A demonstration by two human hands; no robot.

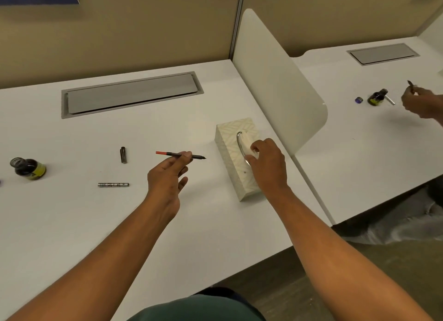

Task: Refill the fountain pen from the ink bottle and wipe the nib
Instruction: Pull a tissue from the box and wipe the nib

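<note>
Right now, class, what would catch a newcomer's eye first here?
The two bare arms reaching over the white desk: the left hand holds the uncapped pen level at the centre, while the right hand pinches a tissue at the patterned tissue box. Far left stands the open ink bottle.

My right hand (267,163) covers the near half of the slot on the tissue box (236,157); I can't tell whether the fingers (254,149) pinch a tissue. Left of the box, the pen (181,155) shows a nib too small to read for ink. At the frame's left edge, beyond the ink bottle (28,168), a dark object is cut off. Right of the box, past the divider (275,80), another person's hand (420,102) is cropped at the wrist.
</note>
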